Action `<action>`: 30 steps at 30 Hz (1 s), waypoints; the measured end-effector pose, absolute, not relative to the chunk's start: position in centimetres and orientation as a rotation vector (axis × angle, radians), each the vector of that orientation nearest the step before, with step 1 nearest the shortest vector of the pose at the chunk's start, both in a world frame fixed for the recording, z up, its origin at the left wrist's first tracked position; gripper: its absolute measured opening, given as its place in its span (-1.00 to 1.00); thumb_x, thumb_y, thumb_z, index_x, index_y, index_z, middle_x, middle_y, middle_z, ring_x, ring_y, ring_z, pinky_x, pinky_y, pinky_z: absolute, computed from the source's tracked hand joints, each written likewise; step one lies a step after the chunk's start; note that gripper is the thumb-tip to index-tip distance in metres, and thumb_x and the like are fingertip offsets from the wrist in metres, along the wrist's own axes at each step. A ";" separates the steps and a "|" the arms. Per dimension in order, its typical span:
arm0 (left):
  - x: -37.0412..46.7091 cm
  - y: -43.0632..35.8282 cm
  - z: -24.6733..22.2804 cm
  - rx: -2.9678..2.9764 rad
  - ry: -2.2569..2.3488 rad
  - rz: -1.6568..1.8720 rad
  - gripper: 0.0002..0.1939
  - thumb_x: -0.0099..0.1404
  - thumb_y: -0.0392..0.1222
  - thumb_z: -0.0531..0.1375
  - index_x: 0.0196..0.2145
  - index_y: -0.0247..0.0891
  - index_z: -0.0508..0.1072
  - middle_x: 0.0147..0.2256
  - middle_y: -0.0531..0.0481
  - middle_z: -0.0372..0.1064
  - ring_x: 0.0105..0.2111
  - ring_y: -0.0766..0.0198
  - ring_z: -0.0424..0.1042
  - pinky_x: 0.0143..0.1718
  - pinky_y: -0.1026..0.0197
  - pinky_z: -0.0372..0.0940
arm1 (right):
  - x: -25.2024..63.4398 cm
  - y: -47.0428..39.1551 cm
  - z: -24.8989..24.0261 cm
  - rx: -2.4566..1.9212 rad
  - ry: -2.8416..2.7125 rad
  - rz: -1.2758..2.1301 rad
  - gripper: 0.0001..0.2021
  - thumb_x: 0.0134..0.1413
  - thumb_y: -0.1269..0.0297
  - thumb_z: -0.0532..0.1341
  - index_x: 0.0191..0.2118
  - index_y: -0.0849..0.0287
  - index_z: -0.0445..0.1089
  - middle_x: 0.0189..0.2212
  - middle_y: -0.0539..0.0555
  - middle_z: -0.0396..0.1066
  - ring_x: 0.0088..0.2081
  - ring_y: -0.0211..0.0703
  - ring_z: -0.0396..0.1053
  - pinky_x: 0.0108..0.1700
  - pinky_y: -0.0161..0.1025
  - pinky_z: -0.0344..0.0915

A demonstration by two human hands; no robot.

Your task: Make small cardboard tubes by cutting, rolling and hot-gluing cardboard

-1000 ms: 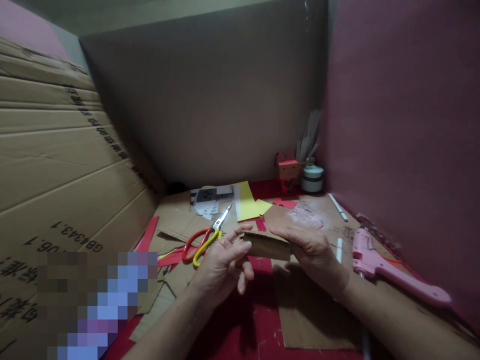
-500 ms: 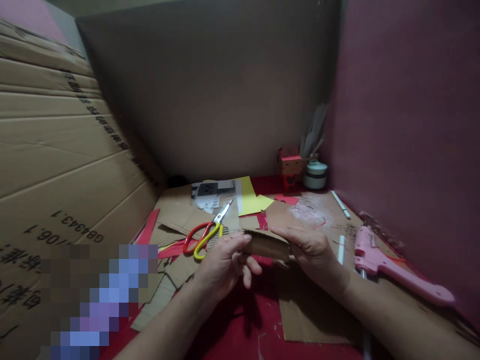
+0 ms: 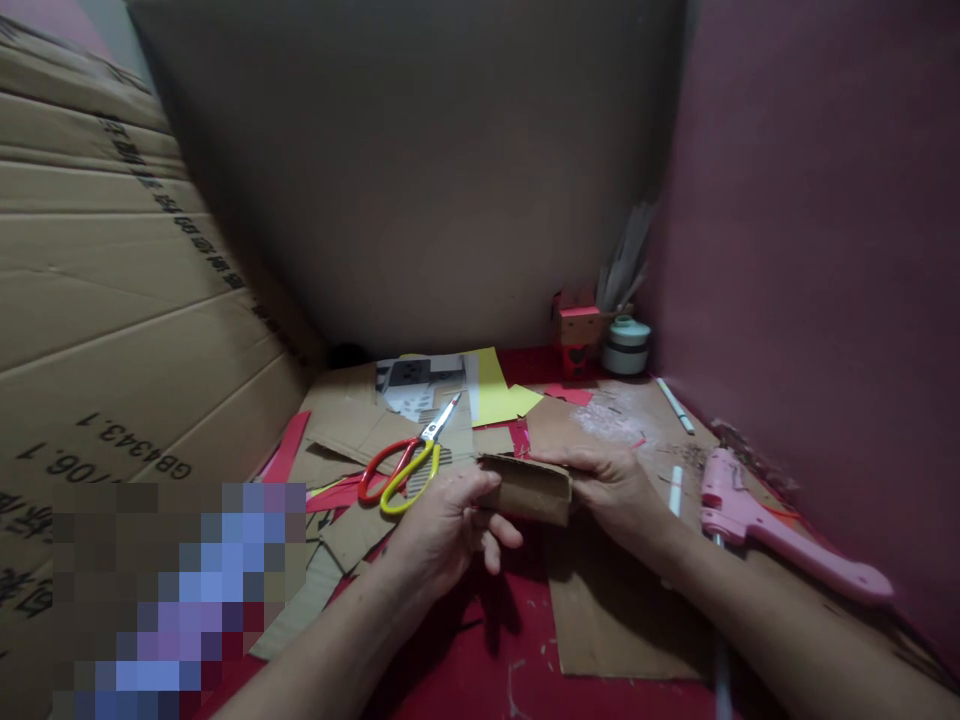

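Between my two hands is a small folded piece of cardboard point(image 3: 529, 490), held above the red table surface point(image 3: 480, 680). My left hand point(image 3: 457, 515) pinches its left end between thumb and fingers, the lower fingers curling free beneath. At its right end, my right hand point(image 3: 607, 490) grips with the fingers along the top edge and behind; part of that grip is hidden. Scissors point(image 3: 411, 458) with one red and one yellow handle lie left of the piece, blades pointing away. Below my right hand rests a flat cardboard sheet point(image 3: 615, 620).
A pink glue gun point(image 3: 787, 540) lies at the right, near white marker-like sticks point(image 3: 676, 490). Cardboard scraps point(image 3: 356, 535) cover the left side. Behind are yellow paper point(image 3: 491, 385), a small cardboard figure point(image 3: 577, 335) and a pale green jar point(image 3: 626, 348). A large cardboard panel point(image 3: 112, 290) stands left.
The folded cardboard has tilted slightly, so more of its inner face shows. Both hands keep their hold. The whole view has shifted a little.
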State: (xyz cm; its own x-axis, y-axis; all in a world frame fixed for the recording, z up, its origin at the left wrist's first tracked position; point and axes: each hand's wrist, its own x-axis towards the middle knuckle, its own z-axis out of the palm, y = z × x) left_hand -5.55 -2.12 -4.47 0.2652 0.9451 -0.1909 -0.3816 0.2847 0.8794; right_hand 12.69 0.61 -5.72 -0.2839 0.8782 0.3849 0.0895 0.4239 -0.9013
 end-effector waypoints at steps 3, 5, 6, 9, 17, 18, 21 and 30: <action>-5.4 -2.4 -4.4 0.852 0.835 1.027 -0.87 0.19 -0.24 0.15 -0.44 -0.36 0.33 -0.55 -0.02 0.37 -0.69 0.29 0.43 -0.86 0.41 0.22 | 12.7 0.8 -5.5 -0.930 -1.593 1.192 -0.65 -0.20 0.47 0.11 -0.27 0.07 0.53 -0.53 -0.01 0.52 -0.54 -0.26 0.38 -0.42 -0.28 0.38; -5.3 -2.5 -4.3 0.878 0.832 1.020 -0.86 0.21 -0.23 0.13 -0.43 -0.38 0.35 -0.54 -0.03 0.37 -0.68 0.30 0.43 -0.85 0.41 0.23 | 12.7 0.9 -5.5 -0.935 -1.540 1.262 -0.64 -0.25 0.48 0.11 -0.29 0.09 0.54 -0.54 -0.02 0.51 -0.59 -0.30 0.32 -0.45 -0.30 0.35; -5.3 -2.5 -4.2 0.890 0.833 1.016 -0.85 0.22 -0.23 0.12 -0.42 -0.39 0.36 -0.54 -0.04 0.37 -0.68 0.31 0.42 -0.84 0.42 0.24 | 12.7 1.0 -5.4 -0.935 -1.510 1.287 -0.64 -0.26 0.48 0.11 -0.31 0.09 0.55 -0.53 -0.03 0.51 -0.60 -0.32 0.30 -0.45 -0.31 0.34; -5.3 -2.5 -4.1 0.909 0.830 1.011 -0.84 0.24 -0.24 0.10 -0.38 -0.41 0.39 -0.55 -0.04 0.37 -0.68 0.32 0.42 -0.83 0.42 0.25 | 12.7 1.0 -5.3 -0.922 -1.420 1.358 -0.69 -0.23 0.44 0.13 -0.31 0.13 0.55 -0.57 -0.03 0.49 -0.65 -0.35 0.24 -0.48 -0.33 0.31; -5.3 -2.5 -4.4 0.878 0.839 0.989 -0.85 0.20 -0.23 0.15 -0.35 -0.40 0.39 -0.49 -0.08 0.39 -0.67 0.30 0.43 -0.82 0.40 0.25 | 12.6 1.2 -5.0 -0.917 -1.481 1.350 -0.79 -0.05 0.30 0.17 -0.29 0.15 0.53 -0.55 0.02 0.48 -0.60 -0.32 0.29 -0.46 -0.30 0.33; -5.3 -2.5 -4.4 0.877 0.839 0.985 -0.86 0.19 -0.23 0.16 -0.35 -0.40 0.40 -0.49 -0.08 0.39 -0.66 0.30 0.43 -0.82 0.40 0.25 | 12.6 1.3 -4.7 -0.931 -1.502 1.300 -0.77 -0.05 0.31 0.17 -0.26 0.15 0.52 -0.48 0.05 0.50 -0.56 -0.31 0.32 -0.44 -0.29 0.34; -5.4 -2.3 -4.2 0.879 0.866 1.043 -0.88 0.16 -0.28 0.18 -0.34 -0.40 0.41 -0.48 -0.07 0.41 -0.63 0.29 0.45 -0.79 0.39 0.27 | 13.8 1.6 -2.9 -1.009 -1.509 0.992 -0.64 -0.06 0.34 0.18 -0.07 0.13 0.42 -0.21 0.11 0.47 -0.48 -0.30 0.38 -0.37 -0.26 0.36; -5.4 -1.8 -3.7 0.635 0.877 1.265 -0.84 0.03 -0.45 0.25 -0.36 -0.41 0.43 -0.35 -0.17 0.49 -0.27 -0.06 0.50 -0.40 0.20 0.47 | 25.3 -6.2 -4.3 -1.700 -1.834 -0.106 -0.49 -0.08 0.46 0.04 0.09 0.27 0.23 -0.04 0.25 0.34 -0.04 0.13 0.27 -0.07 0.06 0.23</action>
State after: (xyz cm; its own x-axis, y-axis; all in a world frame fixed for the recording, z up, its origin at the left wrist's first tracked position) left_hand -5.37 -1.77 -3.72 0.0649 0.9762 -0.2070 -0.5370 0.2090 0.8173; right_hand 25.29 -6.23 -4.29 0.0286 0.8721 0.4885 0.9224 0.1653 -0.3491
